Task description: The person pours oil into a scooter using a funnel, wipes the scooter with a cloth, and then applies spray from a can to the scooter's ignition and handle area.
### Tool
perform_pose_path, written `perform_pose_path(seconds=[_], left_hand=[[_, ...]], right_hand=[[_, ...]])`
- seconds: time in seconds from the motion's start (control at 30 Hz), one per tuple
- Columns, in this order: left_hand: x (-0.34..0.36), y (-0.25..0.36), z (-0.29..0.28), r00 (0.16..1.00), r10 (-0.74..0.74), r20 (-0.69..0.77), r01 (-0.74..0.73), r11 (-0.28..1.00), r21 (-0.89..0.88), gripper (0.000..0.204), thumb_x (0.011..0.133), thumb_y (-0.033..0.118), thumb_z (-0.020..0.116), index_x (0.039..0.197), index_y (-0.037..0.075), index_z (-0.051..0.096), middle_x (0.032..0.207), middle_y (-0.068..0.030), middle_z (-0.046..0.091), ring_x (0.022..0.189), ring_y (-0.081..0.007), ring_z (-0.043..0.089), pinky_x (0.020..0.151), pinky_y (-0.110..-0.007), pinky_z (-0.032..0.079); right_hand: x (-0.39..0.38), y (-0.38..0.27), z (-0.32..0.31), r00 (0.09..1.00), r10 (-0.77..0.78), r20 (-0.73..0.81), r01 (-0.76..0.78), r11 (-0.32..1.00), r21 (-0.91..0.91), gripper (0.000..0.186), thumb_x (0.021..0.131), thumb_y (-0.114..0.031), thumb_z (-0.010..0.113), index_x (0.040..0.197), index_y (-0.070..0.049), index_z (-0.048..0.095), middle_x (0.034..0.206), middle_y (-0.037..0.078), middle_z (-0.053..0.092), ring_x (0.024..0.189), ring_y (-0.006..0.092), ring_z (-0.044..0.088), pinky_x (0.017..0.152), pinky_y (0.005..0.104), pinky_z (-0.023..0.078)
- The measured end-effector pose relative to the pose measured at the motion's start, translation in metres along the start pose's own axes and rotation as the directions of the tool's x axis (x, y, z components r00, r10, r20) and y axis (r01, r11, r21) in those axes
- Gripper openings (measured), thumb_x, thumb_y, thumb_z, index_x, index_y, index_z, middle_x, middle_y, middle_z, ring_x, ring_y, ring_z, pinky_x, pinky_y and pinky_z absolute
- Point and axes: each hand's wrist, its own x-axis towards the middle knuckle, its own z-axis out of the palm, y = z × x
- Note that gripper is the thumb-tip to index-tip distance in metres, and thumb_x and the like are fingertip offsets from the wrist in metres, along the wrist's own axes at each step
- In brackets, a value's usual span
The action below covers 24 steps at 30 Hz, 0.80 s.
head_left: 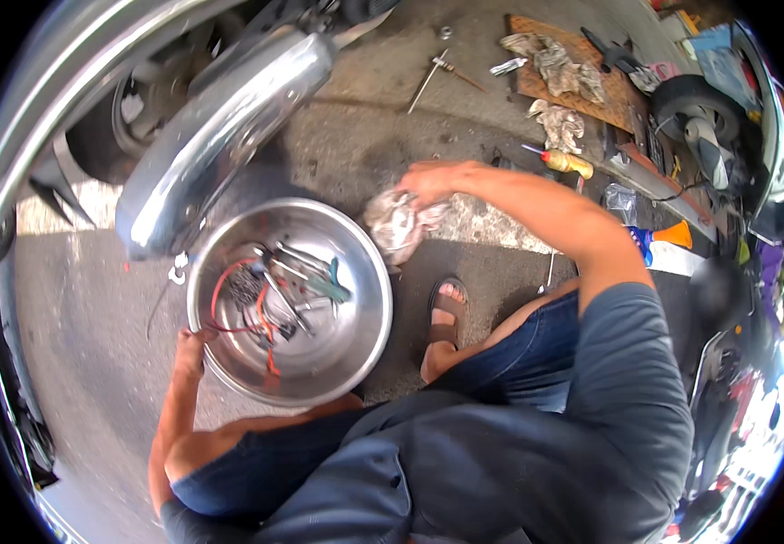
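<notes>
A wide shiny metal basin [355, 340] stands on the ground before me. Its near-left rim is gripped by my left hand [192, 344], fingers closed over the edge. Inside lie several metal hand tools, a green-handled tool [328, 288], a dark chain-like heap [245, 286] and red-orange cords [267, 319]. Just beyond the basin's right side, my right hand [430, 181] is closed on a crumpled, stained rag [395, 227]. The rag hangs from the fingers close to the rim; I cannot tell whether it touches the basin or ground.
A motorcycle's chrome exhaust muffler [228, 136] looms at the upper left. Farther right lie a brown board [623, 107] with dirty rags, a yellow-handled screwdriver [566, 163], a T-shaped metal tool [428, 82] and an orange-nozzled blue container [659, 240]. My sandalled foot [447, 313] is right of the basin.
</notes>
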Motion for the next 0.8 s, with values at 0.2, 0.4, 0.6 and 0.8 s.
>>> perform_pose_path(seconds=[0.2, 0.4, 0.6, 0.8], left_hand=[[0.024, 0.107, 0.111, 0.973, -0.03, 0.228, -0.019, 0.978, 0.207, 0.033, 0.073, 0.008, 0.069, 0.106, -0.001, 0.067, 0.091, -0.0118, 0.07, 0.079, -0.0226, 0.066, 0.073, -0.036, 0.054], [0.085, 0.122, 0.229, 0.917, 0.151, 0.369, -0.255, 0.934, 0.251, 0.031, 0.076, 0.006, 0.064, 0.106, -0.001, 0.067, 0.089, -0.0071, 0.069, 0.079, -0.0164, 0.063, 0.074, -0.03, 0.05], [0.095, 0.117, 0.354, 0.912, 0.114, 0.394, -0.185, 0.972, 0.145, 0.033, 0.07, 0.008, 0.069, 0.101, -0.005, 0.063, 0.086, -0.0104, 0.067, 0.075, -0.0201, 0.065, 0.071, -0.033, 0.054], [0.077, 0.101, 0.416, 0.885, -0.045, 0.464, 0.015, 0.998, 0.068, 0.048, 0.075, 0.007, 0.068, 0.119, -0.002, 0.054, 0.099, -0.0103, 0.067, 0.08, -0.0219, 0.066, 0.071, -0.035, 0.055]], right_hand=[[-0.182, 0.108, -0.032, 0.783, 0.419, -0.46, -0.317, 0.905, 0.284, 0.064, 0.085, -0.038, 0.065, 0.135, 0.0, 0.05, 0.132, 0.022, 0.055, 0.123, 0.0332, 0.052, 0.104, 0.0416, 0.041], [-0.267, 0.14, 0.069, 0.32, 0.736, -0.597, 0.655, 0.283, 0.7, 0.054, 0.089, -0.024, 0.067, 0.132, 0.0, 0.046, 0.123, 0.01, 0.059, 0.116, 0.0197, 0.056, 0.101, 0.0325, 0.043], [-0.247, 0.125, 0.112, -0.076, 0.805, -0.588, 0.974, 0.185, 0.127, 0.053, 0.083, -0.021, 0.074, 0.128, -0.006, 0.05, 0.125, 0.009, 0.059, 0.119, 0.0217, 0.054, 0.108, 0.0378, 0.039], [-0.13, 0.069, 0.053, 0.274, 0.62, -0.735, 0.912, 0.077, 0.404, 0.059, 0.082, -0.028, 0.071, 0.129, 0.0, 0.05, 0.116, 0.01, 0.061, 0.107, 0.0182, 0.059, 0.09, 0.0325, 0.05]])
